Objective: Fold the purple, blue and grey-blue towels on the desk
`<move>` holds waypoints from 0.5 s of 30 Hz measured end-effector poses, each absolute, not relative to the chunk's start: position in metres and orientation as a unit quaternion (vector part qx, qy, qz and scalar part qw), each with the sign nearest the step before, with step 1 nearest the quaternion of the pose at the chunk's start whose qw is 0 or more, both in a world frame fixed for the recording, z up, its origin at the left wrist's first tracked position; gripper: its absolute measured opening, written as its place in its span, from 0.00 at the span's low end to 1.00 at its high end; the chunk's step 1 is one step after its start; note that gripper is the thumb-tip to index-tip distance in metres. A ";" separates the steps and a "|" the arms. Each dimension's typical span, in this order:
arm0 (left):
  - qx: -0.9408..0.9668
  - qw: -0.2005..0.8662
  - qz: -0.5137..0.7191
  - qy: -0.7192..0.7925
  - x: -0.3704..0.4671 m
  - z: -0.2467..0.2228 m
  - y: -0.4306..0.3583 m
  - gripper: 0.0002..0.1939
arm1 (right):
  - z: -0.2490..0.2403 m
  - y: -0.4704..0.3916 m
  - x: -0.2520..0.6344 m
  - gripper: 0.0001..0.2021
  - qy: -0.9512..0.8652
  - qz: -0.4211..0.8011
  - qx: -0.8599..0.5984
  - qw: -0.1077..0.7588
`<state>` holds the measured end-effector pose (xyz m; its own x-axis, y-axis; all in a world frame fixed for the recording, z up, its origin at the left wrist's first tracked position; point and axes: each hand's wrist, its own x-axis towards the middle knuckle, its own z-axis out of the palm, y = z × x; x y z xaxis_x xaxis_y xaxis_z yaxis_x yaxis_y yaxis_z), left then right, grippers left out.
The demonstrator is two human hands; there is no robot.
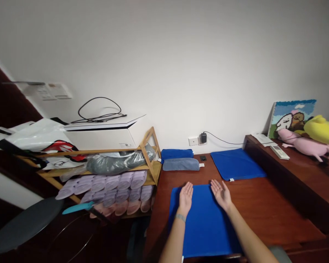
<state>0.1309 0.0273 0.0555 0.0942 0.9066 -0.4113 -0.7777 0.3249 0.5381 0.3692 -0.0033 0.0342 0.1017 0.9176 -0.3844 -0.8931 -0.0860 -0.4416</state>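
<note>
A blue cloth (205,226) lies spread flat on the brown wooden desk (252,199) in front of me. Over its far left part is my left hand (185,197), palm turned up and fingers stretched out, with a grey band on the wrist. My right hand (221,194) is near the cloth's far right corner, palm up, fingers spread. Neither hand holds anything; whether they touch the cloth I cannot tell. Beyond them lie a second flat blue cloth (237,163), a folded grey cloth (181,164) and a folded blue cloth (177,153) behind it.
Left of the desk stands a wooden rack (153,166) with several lilac slippers (120,182) and a white box (106,137) on top. A black plug (203,137) sits in the wall socket. Rightward, a raised ledge bears a remote control (279,152) and a pink plush toy (304,143).
</note>
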 end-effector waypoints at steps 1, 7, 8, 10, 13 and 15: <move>0.086 0.731 0.572 0.362 0.132 0.053 0.028 0.21 | 0.032 0.000 0.372 0.18 -0.019 0.664 -0.319 0.676; 0.109 0.667 0.602 0.425 0.073 0.051 0.028 0.18 | 0.021 0.001 0.382 0.18 -0.028 0.646 -0.330 0.688; 0.123 0.650 0.609 0.438 0.062 0.053 0.025 0.17 | 0.024 0.001 0.380 0.17 -0.027 0.644 -0.336 0.687; 0.157 0.617 0.617 0.461 0.043 0.059 0.015 0.14 | 0.033 -0.001 0.377 0.16 -0.026 0.636 -0.349 0.688; 0.238 0.582 0.602 0.491 0.019 0.066 -0.020 0.08 | 0.045 -0.020 0.373 0.14 -0.086 0.602 -0.386 0.694; 0.425 0.521 0.535 0.512 0.001 0.066 -0.056 0.06 | 0.049 -0.053 0.375 0.15 -0.224 0.551 -0.452 0.665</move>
<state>0.0010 -0.0560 0.0665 -0.0972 0.9921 -0.0788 -0.1221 0.0667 0.9903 0.3747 -0.0531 0.0486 0.2921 0.9354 -0.1993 -0.5298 -0.0153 -0.8480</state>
